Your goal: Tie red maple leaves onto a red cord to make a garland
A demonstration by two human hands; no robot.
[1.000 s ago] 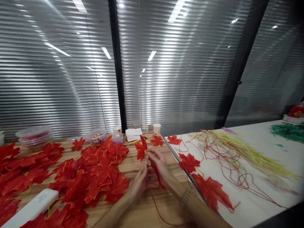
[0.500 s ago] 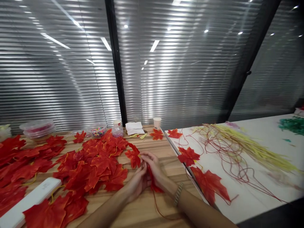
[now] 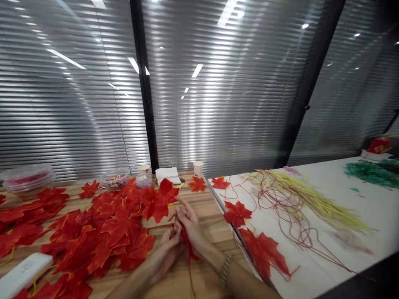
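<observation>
My two hands meet above the wooden table, fingertips pinched together. My right hand, a braided bracelet on its wrist, is closed at the stem end of a red artificial maple leaf, which stands out to the left of the fingers. My left hand is closed just below, where a thin reddish cord passes out leftward from the fingers. More red material is tucked under my right palm, and cord hangs from it toward the table edge. The exact pinch point is hidden by the fingers.
Piled red maple leaves cover the left side, beside a white power bank. Bead tubs and paper cups stand at the back. Tangled red cords and yellow strands lie on the white table at right.
The held maple leaf has turned to face me more and risen slightly, showing more of its spread. The view has shifted right; both hands stay together.
</observation>
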